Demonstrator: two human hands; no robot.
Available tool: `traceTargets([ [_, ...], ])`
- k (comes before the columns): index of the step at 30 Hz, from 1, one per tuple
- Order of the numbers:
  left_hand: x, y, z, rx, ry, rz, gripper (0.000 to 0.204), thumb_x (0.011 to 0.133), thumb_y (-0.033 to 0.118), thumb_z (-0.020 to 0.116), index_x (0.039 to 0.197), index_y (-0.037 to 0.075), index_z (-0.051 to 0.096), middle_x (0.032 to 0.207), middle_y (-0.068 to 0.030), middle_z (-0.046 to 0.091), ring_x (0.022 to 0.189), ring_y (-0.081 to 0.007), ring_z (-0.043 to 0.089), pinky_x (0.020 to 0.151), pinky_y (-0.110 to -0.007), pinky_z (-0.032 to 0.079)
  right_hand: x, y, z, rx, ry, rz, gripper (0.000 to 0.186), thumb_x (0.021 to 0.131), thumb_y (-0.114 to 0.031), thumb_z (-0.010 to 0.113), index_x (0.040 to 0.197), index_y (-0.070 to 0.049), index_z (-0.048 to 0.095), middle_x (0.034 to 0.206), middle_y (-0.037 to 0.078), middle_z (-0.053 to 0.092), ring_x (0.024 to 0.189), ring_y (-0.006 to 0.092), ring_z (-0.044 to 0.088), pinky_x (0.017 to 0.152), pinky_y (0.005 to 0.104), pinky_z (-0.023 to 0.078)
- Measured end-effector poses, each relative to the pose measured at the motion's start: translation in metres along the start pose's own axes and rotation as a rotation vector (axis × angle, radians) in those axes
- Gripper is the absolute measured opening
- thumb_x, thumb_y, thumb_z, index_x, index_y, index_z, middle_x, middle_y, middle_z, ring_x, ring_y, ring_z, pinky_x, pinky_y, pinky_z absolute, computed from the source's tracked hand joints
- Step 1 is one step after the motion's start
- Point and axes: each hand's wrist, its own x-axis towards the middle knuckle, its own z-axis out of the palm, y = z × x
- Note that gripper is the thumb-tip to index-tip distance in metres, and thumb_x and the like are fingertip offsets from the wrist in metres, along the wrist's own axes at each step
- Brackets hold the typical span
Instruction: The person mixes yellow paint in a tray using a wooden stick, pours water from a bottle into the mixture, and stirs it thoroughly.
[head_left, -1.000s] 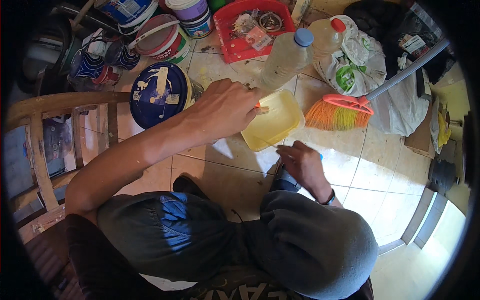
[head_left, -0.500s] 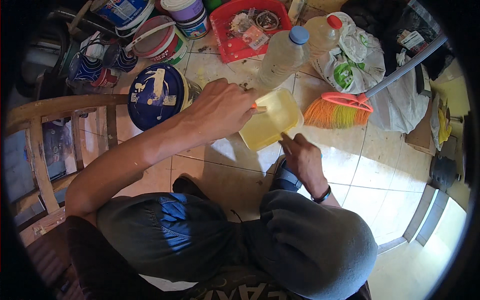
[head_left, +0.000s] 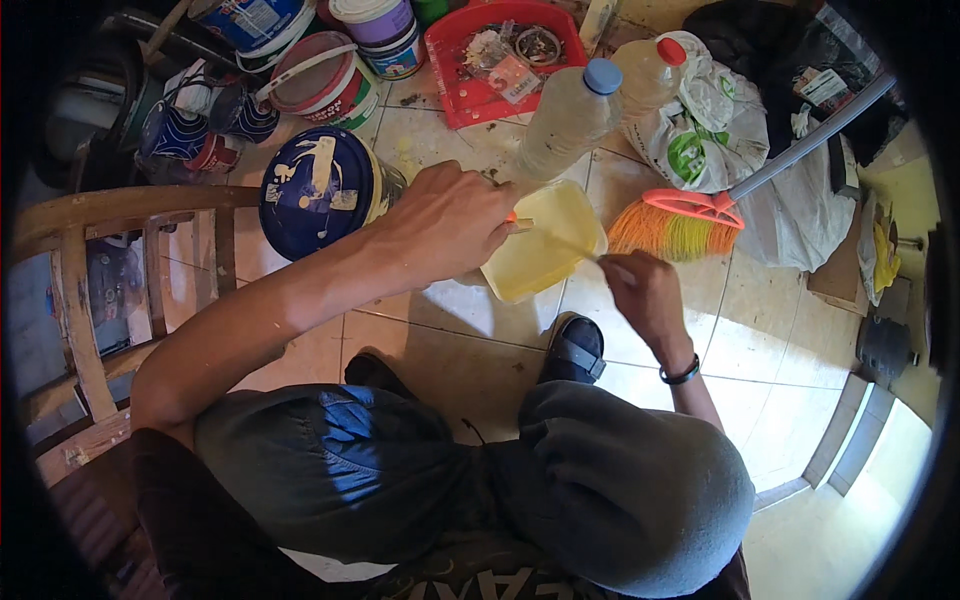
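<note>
A shallow, rounded-rectangular tub holds pale yellow liquid that looks like paint. At its left side my left hand is closed, with a short orange-ended tool poking out over the tub. Most of that tool is hidden by the fingers, and its kind does not show. From the right, my right hand pinches a thin stick whose far end reaches into the yellow liquid. Close by on the left stands a bucket with a dark blue, paint-smeared lid.
Clear bottles with a blue cap and a red cap stand beyond the tub. A red dustpan holds debris. To the right are an orange-and-yellow broom and plastic bags. A wooden chair is at left.
My right hand has moved right and slightly up, drawing the stick toward the tub's right rim. My left hand and the tub have hardly moved.
</note>
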Motion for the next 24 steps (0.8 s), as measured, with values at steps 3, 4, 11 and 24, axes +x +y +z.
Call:
traceTargets([
  [3, 0.000, 0.002, 0.000, 0.029, 0.004, 0.003, 0.028, 0.103, 0.030, 0.069, 0.112, 0.003, 0.072, 0.085, -0.0232, 0.074, 0.083, -0.0460, 0.073, 0.082, -0.058, 0.056, 0.010, -0.001, -0.008, -0.096, 0.052, 0.067, 0.013, 0.097, -0.016, 0.078, 0.101, -0.006, 0.084, 0.088, 0.017, 0.076, 0.072, 0.0363, 0.073, 0.065, 0.0480, 0.057],
  [4, 0.001, 0.002, -0.001, 0.009, 0.004, 0.004, 0.028, 0.103, 0.029, 0.069, 0.112, 0.003, 0.072, 0.086, -0.0232, 0.074, 0.084, -0.0461, 0.073, 0.083, -0.058, 0.056, 0.009, -0.002, -0.006, -0.099, 0.055, 0.069, 0.013, 0.097, -0.016, 0.078, 0.101, -0.006, 0.084, 0.088, 0.017, 0.076, 0.072, 0.0363, 0.073, 0.065, 0.0480, 0.057],
  [11, 0.003, 0.001, 0.001, -0.002, 0.025, 0.017, 0.029, 0.101, 0.029, 0.071, 0.113, 0.002, 0.072, 0.088, -0.0230, 0.075, 0.086, -0.0457, 0.074, 0.083, -0.057, 0.056, -0.021, -0.043, 0.032, -0.116, -0.064, -0.109, 0.026, 0.098, -0.021, 0.078, 0.121, -0.010, 0.080, 0.086, 0.011, 0.065, 0.067, 0.0315, 0.070, 0.060, 0.0439, 0.057],
  [24, 0.003, 0.003, -0.006, 0.041, -0.034, -0.017, 0.032, 0.102, 0.027, 0.070, 0.120, 0.000, 0.073, 0.092, -0.0223, 0.078, 0.089, -0.0450, 0.074, 0.087, -0.056, 0.055, -0.019, -0.025, 0.027, -0.134, 0.007, 0.031, 0.020, 0.100, -0.017, 0.075, 0.118, -0.009, 0.078, 0.097, 0.017, 0.066, 0.077, 0.0373, 0.073, 0.067, 0.0470, 0.060],
])
